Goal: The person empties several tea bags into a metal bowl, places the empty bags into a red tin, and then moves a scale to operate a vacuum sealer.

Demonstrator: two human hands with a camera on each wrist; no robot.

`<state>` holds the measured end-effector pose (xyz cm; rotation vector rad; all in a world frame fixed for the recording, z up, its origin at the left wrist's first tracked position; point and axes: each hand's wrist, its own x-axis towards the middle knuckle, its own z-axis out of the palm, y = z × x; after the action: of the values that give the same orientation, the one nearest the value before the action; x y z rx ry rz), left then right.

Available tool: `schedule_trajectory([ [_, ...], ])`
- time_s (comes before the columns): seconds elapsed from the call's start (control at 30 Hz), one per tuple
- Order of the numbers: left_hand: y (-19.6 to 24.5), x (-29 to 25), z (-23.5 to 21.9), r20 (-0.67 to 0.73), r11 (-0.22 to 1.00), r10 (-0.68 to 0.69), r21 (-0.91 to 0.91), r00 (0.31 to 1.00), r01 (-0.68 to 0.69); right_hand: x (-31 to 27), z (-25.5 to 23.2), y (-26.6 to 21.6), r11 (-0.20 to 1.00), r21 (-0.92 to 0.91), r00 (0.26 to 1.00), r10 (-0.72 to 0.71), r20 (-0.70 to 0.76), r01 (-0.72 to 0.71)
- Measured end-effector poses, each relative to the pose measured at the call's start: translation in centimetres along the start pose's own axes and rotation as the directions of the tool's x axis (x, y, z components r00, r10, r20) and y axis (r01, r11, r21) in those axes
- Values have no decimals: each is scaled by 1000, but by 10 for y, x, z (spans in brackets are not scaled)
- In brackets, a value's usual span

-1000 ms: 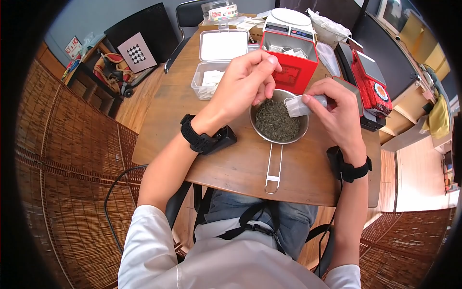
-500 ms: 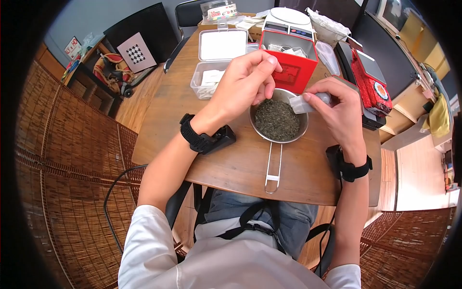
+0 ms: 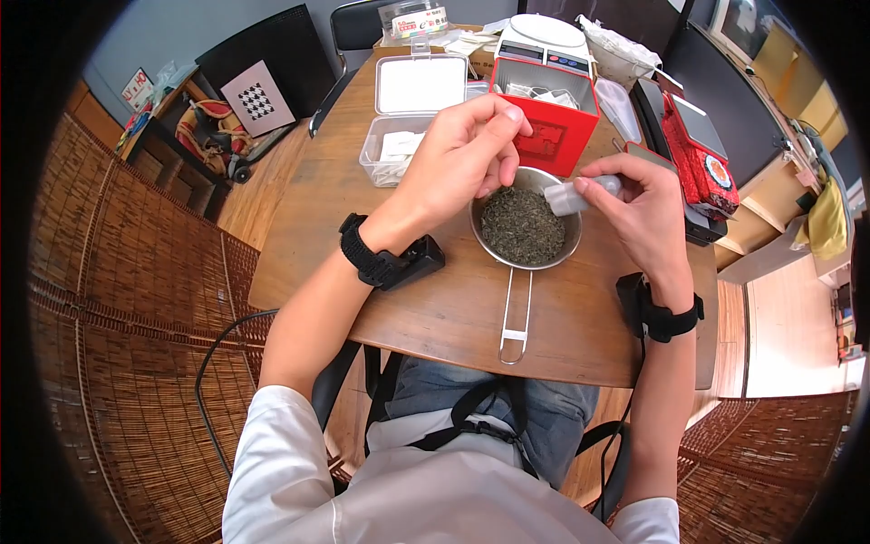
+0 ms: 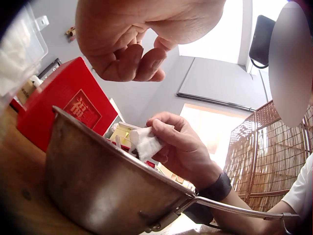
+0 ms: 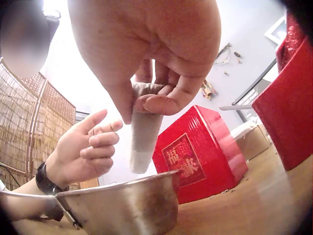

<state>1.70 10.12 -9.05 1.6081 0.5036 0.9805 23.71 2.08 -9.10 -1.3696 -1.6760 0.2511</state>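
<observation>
My right hand (image 3: 639, 204) pinches a small whitish bag (image 3: 566, 199) between thumb and fingers, over the right rim of a metal pot (image 3: 514, 267). Dark dried leaves (image 3: 523, 227) cover the pot's inside. In the right wrist view the bag (image 5: 145, 129) hangs from my right hand (image 5: 156, 54), its lower end near the rim. My left hand (image 3: 462, 150) hovers over the pot's upper left, fingers loosely bent, nothing in them; the right wrist view shows that hand (image 5: 85, 149) with thumb apart from fingers. What the bag contains cannot be told.
Behind the pot stands a red box (image 3: 555, 136) with white packets inside. A clear lidded box (image 3: 376, 168) of white pieces is at the left. A white scale (image 3: 544, 34) stands behind; red items (image 3: 702, 154) lie at the right. The pot's handle points toward me.
The bag has swung from hanging downward to lying more sideways, its free end pointing left over the pot's edge. My right hand has shifted slightly; my left hand stays where it was.
</observation>
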Motion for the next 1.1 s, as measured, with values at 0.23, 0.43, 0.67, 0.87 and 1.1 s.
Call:
schedule_trajectory([
  [0.23,0,0,-2,13,1000,-14,-7,1000,14,-1,-1,0,999,32,999,28,25,-29],
  [0.43,-11,2,0,73,966,84,238,994,-99,-3,10,6,990,137,998,10,63,-19],
  [0.67,-6,-4,6,226,918,55,372,973,-138,-3,14,6,962,270,998,18,55,-33],
  [0.87,-9,-2,3,198,881,57,450,979,-142,-4,14,0,943,330,995,1,98,-33],
  [1.1,-9,-1,2,123,848,92,511,988,-142,-2,12,-2,936,351,1000,-1,-15,6],
])
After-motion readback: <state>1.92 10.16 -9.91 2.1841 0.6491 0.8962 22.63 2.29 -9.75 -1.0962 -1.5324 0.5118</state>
